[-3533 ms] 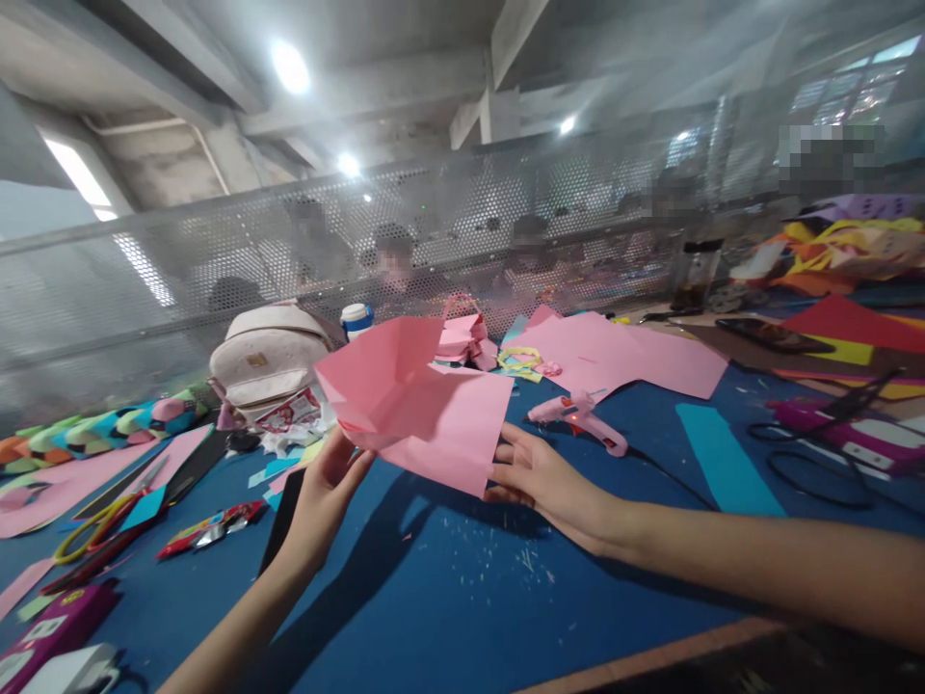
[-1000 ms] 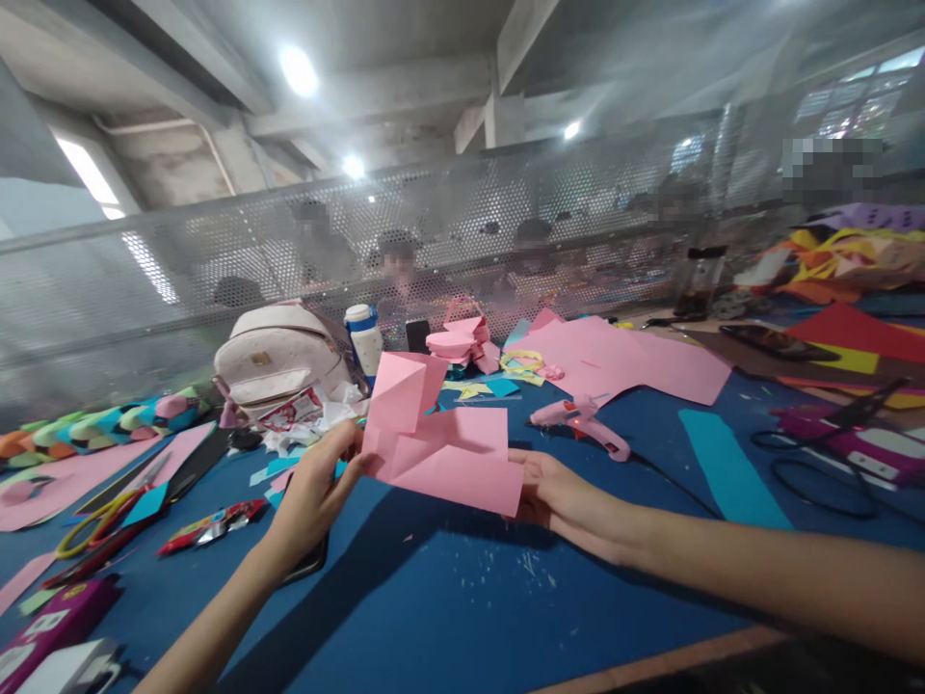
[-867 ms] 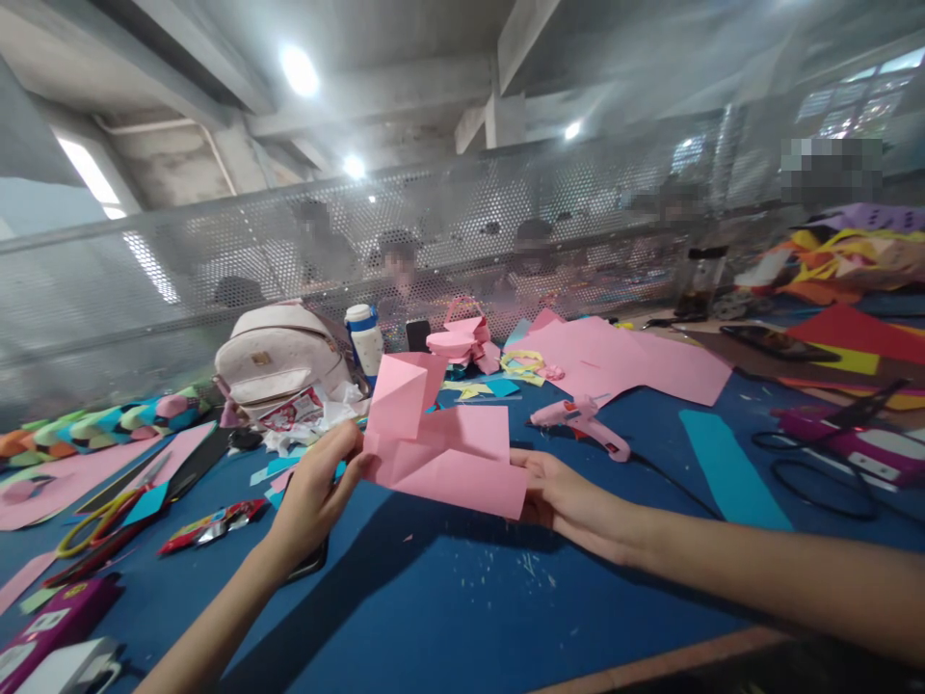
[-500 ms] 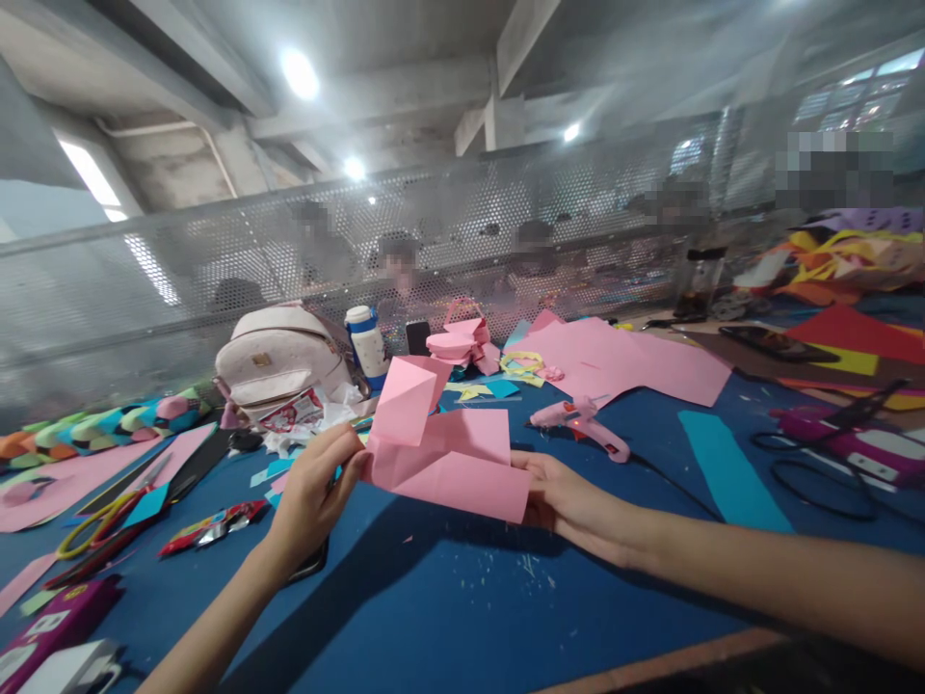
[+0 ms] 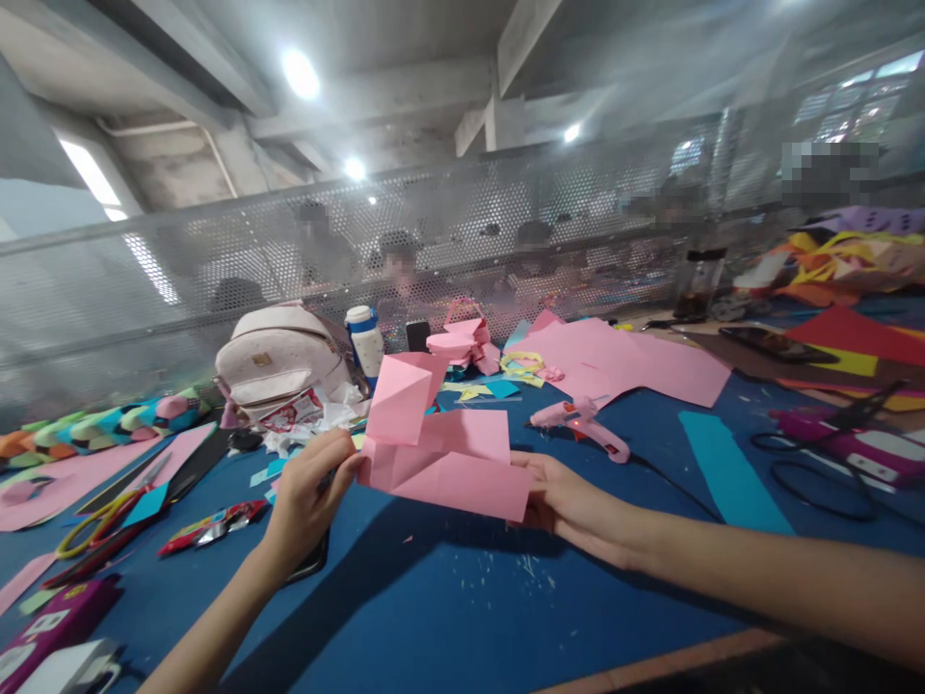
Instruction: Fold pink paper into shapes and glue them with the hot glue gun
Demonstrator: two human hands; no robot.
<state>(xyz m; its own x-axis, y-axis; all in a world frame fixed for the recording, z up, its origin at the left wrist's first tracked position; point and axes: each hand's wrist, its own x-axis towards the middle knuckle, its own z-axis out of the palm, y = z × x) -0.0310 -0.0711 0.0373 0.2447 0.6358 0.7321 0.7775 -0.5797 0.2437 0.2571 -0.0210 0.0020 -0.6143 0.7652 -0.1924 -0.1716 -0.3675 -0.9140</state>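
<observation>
A folded piece of pink paper [image 5: 448, 472], creased and with a square flap standing up at its left, is held above the blue table. My left hand [image 5: 307, 496] pinches its left edge between thumb and fingers. At the right end, my right hand [image 5: 568, 501] grips the paper, its fingertips partly hidden behind it. Right of the paper lies a pink glue gun [image 5: 582, 424] with a small red light and a black cord. A dark phone-like object [image 5: 312, 564] is partly covered by my left hand.
Yellow-handled scissors [image 5: 101, 520] and a red wrapper [image 5: 209, 527] lie at left. Behind stand a white backpack [image 5: 285, 361], a bottle [image 5: 365, 347] and large pink sheets [image 5: 628, 357]. A blue strip [image 5: 729, 472] lies at right. Perforated metal panels [image 5: 462, 241] rise behind the table.
My left hand and the left end of the pink paper have shifted slightly to the left. The right hand keeps its hold in nearly the same place.
</observation>
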